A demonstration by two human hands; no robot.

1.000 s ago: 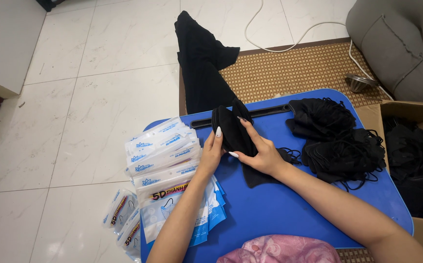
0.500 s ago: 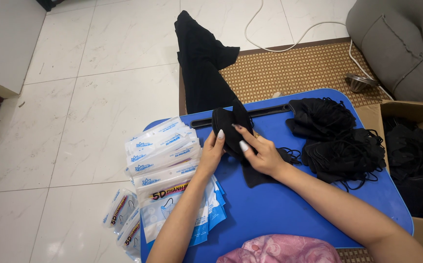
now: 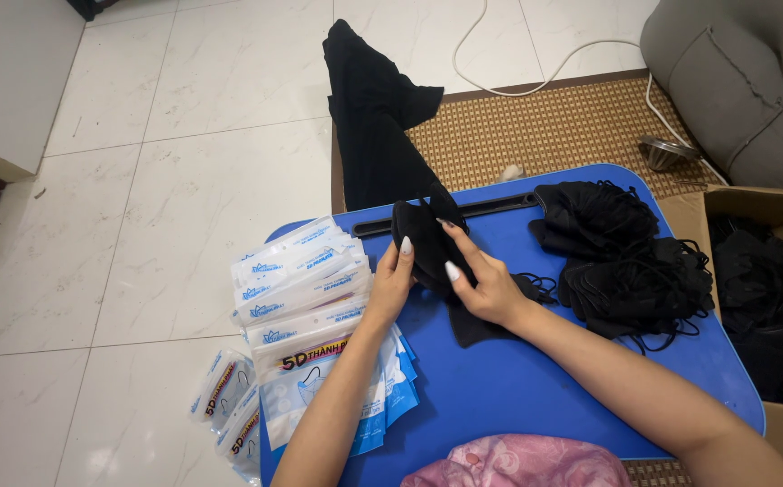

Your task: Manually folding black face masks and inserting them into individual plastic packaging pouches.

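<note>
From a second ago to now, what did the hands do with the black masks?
The left hand and right hand kept hold of the small stack of black masks and nudged it slightly up the blue table, toward its far edge, the right fingers shifting on top. Nothing was let go. The pile of black masks, the white packets and the cardboard box stayed put.

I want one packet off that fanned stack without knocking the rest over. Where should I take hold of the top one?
Grip the top clear packet by its far-left corner, coming from the open floor side. The packets lie overlapped like shingles, so that corner juts free, while the left hand crowds the right edge.
</note>
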